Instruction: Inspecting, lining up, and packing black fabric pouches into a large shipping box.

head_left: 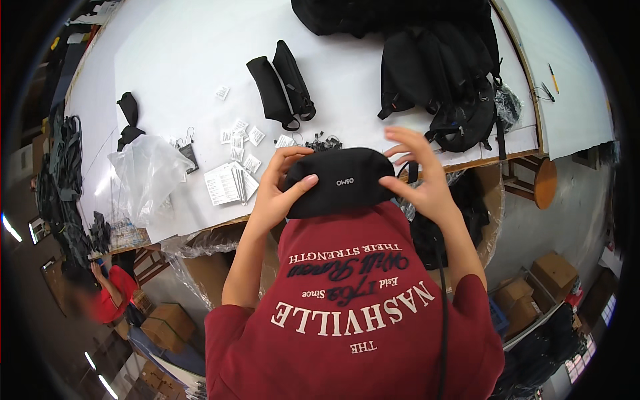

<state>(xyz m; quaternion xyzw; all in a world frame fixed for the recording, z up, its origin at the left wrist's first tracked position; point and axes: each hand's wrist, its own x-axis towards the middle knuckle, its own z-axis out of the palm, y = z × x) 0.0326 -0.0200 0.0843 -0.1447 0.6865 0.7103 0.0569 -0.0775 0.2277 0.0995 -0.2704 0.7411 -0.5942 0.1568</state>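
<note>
Black pouch held crosswise at the table's near edge

The black pouch (340, 193) is in front of the person's chest, overlapping the maroon shirt (360, 280) in the view. Its long axis runs left to right, the right end a little higher; the rounded ends point toward the two hands, and a broad face with small pale print is turned up to the camera.

The left hand (275, 190) pinches the left end, thumb flat on the face, fingers together over the upper edge. The right hand (427, 183) has its thumb tip at the right end, fingers spread and raised clear of it.

Just beyond lie small black pieces (324, 143); to the left, a stack of printed papers (223, 185) and a clear plastic bag (152, 177). Farther up the white table (190, 60), two slim black pouches (272, 93) lie side by side, with black bags (433, 67) heaped to their right.
</note>
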